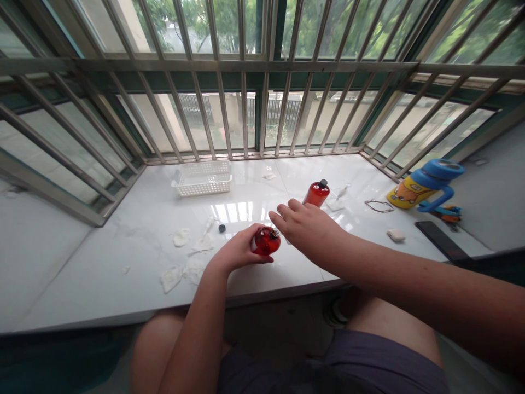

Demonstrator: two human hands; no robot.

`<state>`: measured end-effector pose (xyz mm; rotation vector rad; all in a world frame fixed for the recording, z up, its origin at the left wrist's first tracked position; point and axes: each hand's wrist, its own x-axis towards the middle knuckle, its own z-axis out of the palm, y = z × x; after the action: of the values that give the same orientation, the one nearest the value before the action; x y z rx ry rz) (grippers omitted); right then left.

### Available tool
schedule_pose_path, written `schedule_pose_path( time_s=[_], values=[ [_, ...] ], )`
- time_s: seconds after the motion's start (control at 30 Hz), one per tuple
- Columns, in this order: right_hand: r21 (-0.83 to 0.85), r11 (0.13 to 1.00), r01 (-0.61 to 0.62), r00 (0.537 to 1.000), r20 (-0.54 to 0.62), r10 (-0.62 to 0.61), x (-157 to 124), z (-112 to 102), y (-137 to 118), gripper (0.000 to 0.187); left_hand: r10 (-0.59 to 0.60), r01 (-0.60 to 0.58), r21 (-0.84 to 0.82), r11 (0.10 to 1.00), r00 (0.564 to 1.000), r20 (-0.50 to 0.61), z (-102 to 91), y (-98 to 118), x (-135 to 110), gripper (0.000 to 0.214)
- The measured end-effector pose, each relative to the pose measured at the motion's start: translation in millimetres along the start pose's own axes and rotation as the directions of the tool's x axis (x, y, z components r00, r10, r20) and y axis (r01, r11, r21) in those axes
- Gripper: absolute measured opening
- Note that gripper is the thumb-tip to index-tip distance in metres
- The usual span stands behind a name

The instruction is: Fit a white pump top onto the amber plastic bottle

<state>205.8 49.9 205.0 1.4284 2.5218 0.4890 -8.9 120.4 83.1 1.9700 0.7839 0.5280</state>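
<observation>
Left of the middle, a small black cap (pixel 222 228) lies on the white table (pixel 102 268), and the left hand (pixel 240 247) wraps its fingers around a red bottle (pixel 266 243) in the middle, which looks open and might spill if tipped. The right hand (pixel 304 225), right of the middle, has half-bent fingers, maybe holding something, I can't tell; swinging back could knock over the other red bottle (pixel 318 193) behind it.

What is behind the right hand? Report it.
Behind the right hand, a red bottle shows its upper part and black cap. The hand covers its lower part, so its base cannot be seen.
</observation>
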Motion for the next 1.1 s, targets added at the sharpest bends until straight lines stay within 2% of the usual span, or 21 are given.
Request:
schedule_pose_path(
  time_s=[1.1],
  values=[
    [-0.046, 0.998, 0.047, 0.998, -0.041, -0.049, 7.1, -1.0, 0.6, 0.031, -0.016, 0.016, -0.004, 1.0, 1.0, 0.014, -1.5, -5.8, 1.6, 0.081]
  ],
)
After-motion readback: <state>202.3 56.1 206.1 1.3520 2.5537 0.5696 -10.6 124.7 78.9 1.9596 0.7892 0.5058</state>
